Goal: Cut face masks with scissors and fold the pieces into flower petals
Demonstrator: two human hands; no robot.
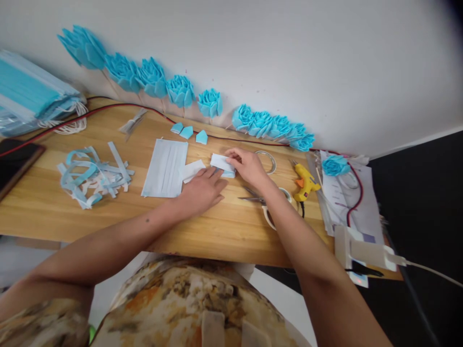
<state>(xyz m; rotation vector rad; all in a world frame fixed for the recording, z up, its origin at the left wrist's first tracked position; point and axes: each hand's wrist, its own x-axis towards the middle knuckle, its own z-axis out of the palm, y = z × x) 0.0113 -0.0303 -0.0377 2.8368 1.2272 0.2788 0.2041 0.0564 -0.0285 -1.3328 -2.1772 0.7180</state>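
My left hand (pixel 198 192) lies flat with its fingers slightly apart, and my right hand (pixel 249 167) pinches a small white rectangle (pixel 220 162) mid-tabletop (pixel 217 226).
From the left, a heap of cut strips (pixel 92 176) sits well apart from a pleated mask (pixel 165 168), whose long axis runs away from me, leaning right; a loose white piece (pixel 191 169) lies just beside it, its near right part under my left fingers. The pinched rectangle comes next, its long axis left to right, the right end dipping slightly toward me, over a bluish piece (pixel 228 174). Three blue pieces (pixel 186 132) lie beyond. My right forearm crosses the scissors (pixel 253 198), blades pointing left; past it are a tape roll (pixel 274 164) and a yellow glue gun (pixel 306 183), nozzle facing away.
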